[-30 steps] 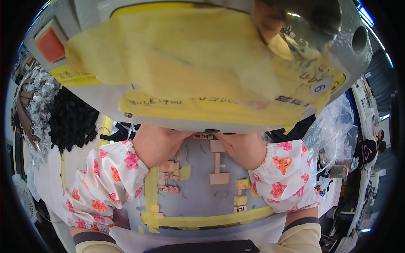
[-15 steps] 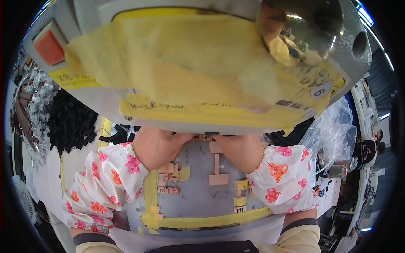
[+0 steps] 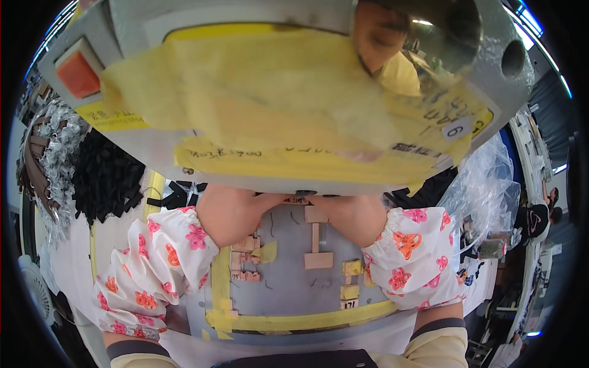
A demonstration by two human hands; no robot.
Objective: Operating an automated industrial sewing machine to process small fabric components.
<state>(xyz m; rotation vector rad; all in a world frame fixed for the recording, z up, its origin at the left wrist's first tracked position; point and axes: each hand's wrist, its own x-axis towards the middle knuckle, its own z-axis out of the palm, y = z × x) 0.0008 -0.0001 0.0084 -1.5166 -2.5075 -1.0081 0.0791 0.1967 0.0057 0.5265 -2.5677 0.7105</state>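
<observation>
Grey metal plate point(image 3: 288, 288), edged with yellow tape point(image 3: 307, 320) along its near and left sides, carries both hands at its far edge, where the big machine head point(image 3: 276, 98) overhangs and hides the fingers (so whether they are spread or pinching cannot be told). Left hand point(image 3: 227, 211) lies just beyond the tan blocks point(image 3: 245, 257) by the left edge. Right hand point(image 3: 353, 214) lies beside the tan T-shaped bar point(image 3: 317, 239) at the plate's middle.
</observation>
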